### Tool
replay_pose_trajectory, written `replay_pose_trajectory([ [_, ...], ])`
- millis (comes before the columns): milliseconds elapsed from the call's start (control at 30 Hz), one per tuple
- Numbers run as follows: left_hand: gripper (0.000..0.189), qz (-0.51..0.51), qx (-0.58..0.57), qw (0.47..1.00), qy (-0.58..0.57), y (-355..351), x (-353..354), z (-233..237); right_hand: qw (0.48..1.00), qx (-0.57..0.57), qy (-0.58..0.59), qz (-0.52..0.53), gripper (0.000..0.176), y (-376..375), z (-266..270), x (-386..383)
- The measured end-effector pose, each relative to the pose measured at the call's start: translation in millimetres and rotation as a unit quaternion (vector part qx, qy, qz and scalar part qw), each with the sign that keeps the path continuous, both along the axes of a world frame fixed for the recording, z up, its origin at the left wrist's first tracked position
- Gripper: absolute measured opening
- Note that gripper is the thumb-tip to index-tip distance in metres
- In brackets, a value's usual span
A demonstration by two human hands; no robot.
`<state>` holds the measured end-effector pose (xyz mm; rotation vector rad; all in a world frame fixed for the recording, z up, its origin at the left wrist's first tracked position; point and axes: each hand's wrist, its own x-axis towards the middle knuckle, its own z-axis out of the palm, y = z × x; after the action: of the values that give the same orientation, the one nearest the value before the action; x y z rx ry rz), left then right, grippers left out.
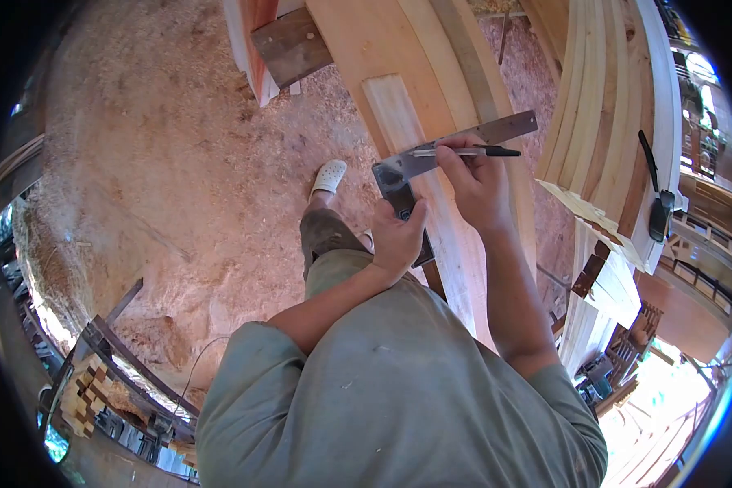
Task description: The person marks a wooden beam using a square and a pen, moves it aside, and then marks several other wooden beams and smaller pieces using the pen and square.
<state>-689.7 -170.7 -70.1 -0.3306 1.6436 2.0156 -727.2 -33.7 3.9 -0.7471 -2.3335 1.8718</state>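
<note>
1. The right hand pinches a pen between thumb and fingertips, the fingers curled close around it.
2. The pen lies almost level across the view, its dark end pointing right. It sits just against the lower edge of the metal blade of a square.
3. The blade crosses the pale plank, rising slightly from left to right, with its far end past the plank's right side.
4. The left hand grips the square's dark handle and presses it to the plank's left edge, thumb up along it. The handle runs down along that edge.
5. The plank stretches away from the person, over a sawdust-covered floor.
6. A white shoe stands on the floor just left of the plank.
7. Curved boards are stacked to the right, a dark tool against them.
</note>
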Motion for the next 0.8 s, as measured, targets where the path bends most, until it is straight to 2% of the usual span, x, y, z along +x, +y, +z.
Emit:
replay_pose_trajectory([
  [167,0.018,0.0,-0.048,0.997,0.058,-1,-3,6,1.0,-0.016,-0.015,-0.004,0.012,0,-5,-11],
  [300,0.018,-0.024,-0.037,0.999,-0.018,-3,1,-1,0.999,-0.013,-0.031,0.006,0.013,-2,-5,-18],
  [400,0.018,-0.025,-0.07,0.997,0.005,-3,1,-3,1.0,0.003,-0.021,0.014,0.021,-1,-9,-21],
  [467,0.018,-0.028,-0.078,0.994,0.072,-4,-1,0,0.999,0.008,-0.032,0.019,0.018,-1,-7,-23],
  [533,0.019,-0.025,-0.071,0.995,0.067,-3,2,-5,0.999,0.013,-0.043,0.023,0.015,-1,-7,-24],
  [600,0.019,-0.022,-0.064,0.996,0.063,-2,3,-6,0.999,0.041,-0.023,0.025,0.023,0,-8,-25],
  [800,0.016,-0.022,-0.073,0.995,0.066,-2,1,-4,0.997,0.061,-0.03,0.034,0.023,-2,-5,-26],
])
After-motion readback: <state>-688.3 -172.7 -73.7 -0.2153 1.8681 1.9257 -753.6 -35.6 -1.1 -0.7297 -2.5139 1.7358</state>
